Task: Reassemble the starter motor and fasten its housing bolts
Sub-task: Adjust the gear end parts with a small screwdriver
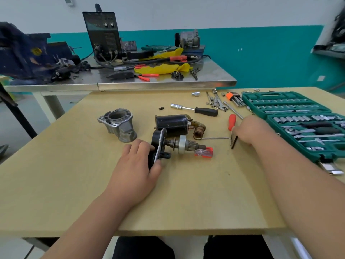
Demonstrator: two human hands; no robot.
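Left hand [138, 161] grips the black end of the drive unit [179, 144]. Its fingers curl over the top, the thumb lies against the plate's near edge, and the forearm runs in low from the near edge of the surface [74, 174]. Right hand [248, 131] is stretched out to the right, fingers curled at the bent end of a thin rod [214, 138], just beside the red screwdriver [232, 122]. It is blurred, so I cannot tell whether it has closed on the rod or only touches it.

The starter is in pieces. The housing [119, 126] stands left of the drive unit, and the motor body [172, 123] lies just beyond it.

The likeliest slip, I judge, is at the drive unit. Its pinion end seems to rest on a clear red handle [204, 152], so it could roll or tip if the left grip slackens while attention is on the right. The rod is long and thin, and lifted by one end it may swing into the brass fitting [199, 130] near its far tip. The right forearm also passes close to the socket case [291, 116] and could catch its edge.
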